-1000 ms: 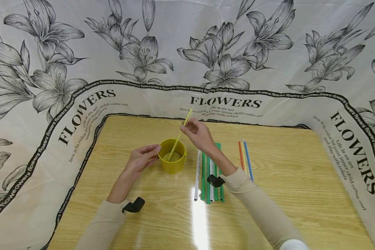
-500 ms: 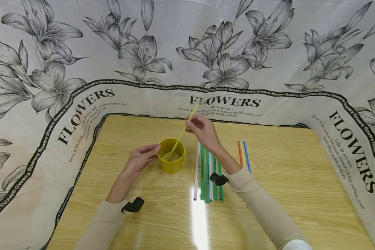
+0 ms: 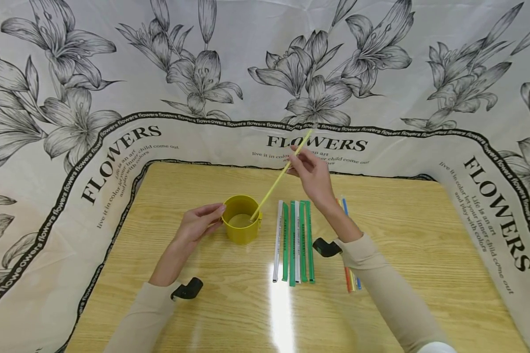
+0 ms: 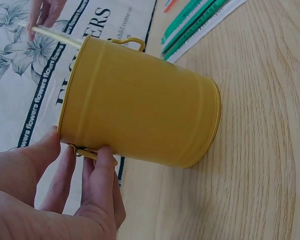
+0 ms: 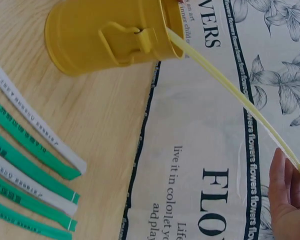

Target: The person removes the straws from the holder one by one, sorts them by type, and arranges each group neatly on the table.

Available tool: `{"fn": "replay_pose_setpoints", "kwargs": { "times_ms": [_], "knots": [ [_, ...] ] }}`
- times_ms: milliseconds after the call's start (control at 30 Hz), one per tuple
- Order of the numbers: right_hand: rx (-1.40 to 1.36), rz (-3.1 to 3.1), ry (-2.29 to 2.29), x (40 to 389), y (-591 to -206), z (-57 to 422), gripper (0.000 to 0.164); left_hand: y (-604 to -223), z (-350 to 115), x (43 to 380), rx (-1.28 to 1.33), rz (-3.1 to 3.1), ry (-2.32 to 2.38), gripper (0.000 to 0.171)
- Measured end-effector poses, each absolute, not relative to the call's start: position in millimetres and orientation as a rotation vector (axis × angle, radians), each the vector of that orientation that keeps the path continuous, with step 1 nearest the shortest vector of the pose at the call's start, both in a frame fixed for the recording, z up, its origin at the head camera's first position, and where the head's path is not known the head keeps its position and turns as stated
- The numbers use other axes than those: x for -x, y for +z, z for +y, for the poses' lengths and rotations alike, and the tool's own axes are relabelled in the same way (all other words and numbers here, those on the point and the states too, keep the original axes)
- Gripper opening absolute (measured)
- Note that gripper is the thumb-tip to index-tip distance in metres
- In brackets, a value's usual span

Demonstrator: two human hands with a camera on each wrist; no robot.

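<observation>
A small yellow metal bucket [image 3: 242, 237] with loop handles stands upright on the table. My left hand [image 3: 198, 223] holds it at its left side, thumb at the rim and fingers by one loop handle [image 4: 87, 153], as the left wrist view shows. My right hand [image 3: 314, 179], up and to the right of the bucket, pinches a long yellow straw [image 3: 276, 185] near its upper end. The straw slants, its lower end just inside the bucket's right rim. In the right wrist view a clear wrapper shows along the straw [image 5: 225, 81] close to the fingers.
Several straws in green and white paper sleeves [image 3: 292, 240] lie side by side right of the bucket. Red, yellow and blue straws [image 3: 352, 280] lie farther right, partly under my right forearm. A flower-print cloth [image 3: 221, 142] borders the wooden table [image 3: 229, 309].
My right hand has moved up and to the right, drawing the straw farther out of the bucket, so its lower end is now near the rim. The left hand and bucket have stayed put.
</observation>
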State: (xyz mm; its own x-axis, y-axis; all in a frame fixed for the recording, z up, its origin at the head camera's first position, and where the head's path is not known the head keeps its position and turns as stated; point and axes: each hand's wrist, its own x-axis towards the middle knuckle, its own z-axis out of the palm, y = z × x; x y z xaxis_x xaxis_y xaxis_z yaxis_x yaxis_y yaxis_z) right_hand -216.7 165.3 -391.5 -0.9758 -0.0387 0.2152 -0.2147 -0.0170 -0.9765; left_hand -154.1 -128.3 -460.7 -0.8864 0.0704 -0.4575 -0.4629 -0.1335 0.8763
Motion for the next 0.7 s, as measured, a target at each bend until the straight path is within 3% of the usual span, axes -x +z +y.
{"fn": "replay_pose_setpoints", "kwargs": {
  "times_ms": [500, 700],
  "knots": [
    [-0.157, -2.000, 2.167, 214, -381, 209, 0.040, -464, -130, 158, 0.431, 1.786, 2.071, 0.044],
    [-0.100, -1.949, 2.201, 210, -380, 224, 0.034, -465, -130, 157, 0.438, 1.794, 2.067, 0.044]
  ]
}}
